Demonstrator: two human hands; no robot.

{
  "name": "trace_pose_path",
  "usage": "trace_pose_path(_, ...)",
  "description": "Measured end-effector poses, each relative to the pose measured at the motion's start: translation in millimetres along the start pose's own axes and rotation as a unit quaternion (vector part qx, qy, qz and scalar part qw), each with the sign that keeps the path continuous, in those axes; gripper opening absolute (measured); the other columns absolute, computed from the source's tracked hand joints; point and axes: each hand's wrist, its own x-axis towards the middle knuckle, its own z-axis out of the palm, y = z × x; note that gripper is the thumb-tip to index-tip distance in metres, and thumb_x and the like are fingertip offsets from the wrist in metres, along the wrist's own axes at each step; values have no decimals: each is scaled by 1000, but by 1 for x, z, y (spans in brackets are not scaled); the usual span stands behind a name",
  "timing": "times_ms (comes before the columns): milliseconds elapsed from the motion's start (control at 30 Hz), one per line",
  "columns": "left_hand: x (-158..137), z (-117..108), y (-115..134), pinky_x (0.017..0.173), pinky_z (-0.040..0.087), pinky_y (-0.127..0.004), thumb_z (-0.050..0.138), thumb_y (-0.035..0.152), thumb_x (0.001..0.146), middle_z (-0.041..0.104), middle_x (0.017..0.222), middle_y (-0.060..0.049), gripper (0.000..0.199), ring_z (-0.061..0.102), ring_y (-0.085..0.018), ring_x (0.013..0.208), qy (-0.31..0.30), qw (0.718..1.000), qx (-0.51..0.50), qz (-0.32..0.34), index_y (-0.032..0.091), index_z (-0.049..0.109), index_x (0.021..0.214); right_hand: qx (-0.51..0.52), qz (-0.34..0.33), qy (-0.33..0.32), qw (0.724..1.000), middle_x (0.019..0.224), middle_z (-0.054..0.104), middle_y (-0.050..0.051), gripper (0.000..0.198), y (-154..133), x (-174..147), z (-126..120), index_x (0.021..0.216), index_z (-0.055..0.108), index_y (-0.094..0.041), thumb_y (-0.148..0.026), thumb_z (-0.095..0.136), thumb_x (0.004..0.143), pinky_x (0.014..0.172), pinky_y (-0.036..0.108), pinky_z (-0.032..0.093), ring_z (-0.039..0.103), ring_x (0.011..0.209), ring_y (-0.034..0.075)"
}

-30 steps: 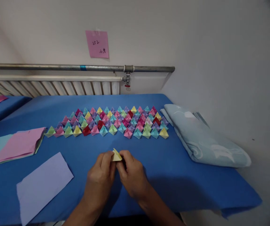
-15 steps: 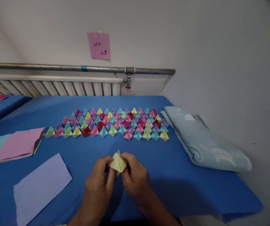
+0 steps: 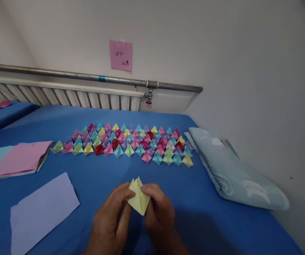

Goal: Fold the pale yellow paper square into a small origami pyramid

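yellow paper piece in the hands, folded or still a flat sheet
Folded. The yellow paper piece shows creases and pointed tips, pinched between the left hand and the right hand.

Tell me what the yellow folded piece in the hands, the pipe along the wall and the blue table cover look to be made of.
Yellow folded piece: thin matte paper, with sharp creases. Pipe: probably bare metal, dull grey sheen with a threaded-looking fitting. Blue table cover: seemingly matte cloth, though no weave is visible.
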Motion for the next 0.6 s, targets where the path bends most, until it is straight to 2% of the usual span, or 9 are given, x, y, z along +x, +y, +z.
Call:
trace_pose_path(100,-3,0,0,73,61,-23,46,24,95,72,106,-6,16,73,-17,90,-9,1000,8,-19,24,52,110,-53,-16,7,998,88,67,0,41,0,-1,-1,114,52,-26,0,43,84,65,24,54,66,76,13)
trace_pose_path(200,-5,3,1,72,61,-22,46,23,95,73,104,-7,19,73,-17,89,-7,999,33,23,22,51,113,-108,-25,0,994,88,70,1,36,0,-2,-1,114,50,-25,-6,47,84,63,25,52,68,73,15)
trace_pose_path(300,-8,7,-1,74,61,-22,46,19,94,74,104,-7,22,73,-17,89,-20,996,43,71,21,51,116,-147,-5,-9,989,82,70,0,28,0,-1,-2,108,52,-24,-11,49,84,58,26,50,68,65,16)
trace_pose_path(467,-14,12,-4,69,61,-21,49,21,94,74,101,-7,27,74,-16,81,-24,995,61,80,20,50,121,-175,18,-32,984,73,69,-1,18,1,0,-2,98,54,-23,-13,52,83,54,26,47,66,58,15)
trace_pose_path(600,-14,15,-1,66,60,-20,46,22,96,75,97,-7,24,74,-15,78,-9,992,92,86,18,50,120,-193,16,-30,981,72,68,-1,17,3,-1,-1,98,53,-23,-14,48,85,53,26,47,65,58,15)
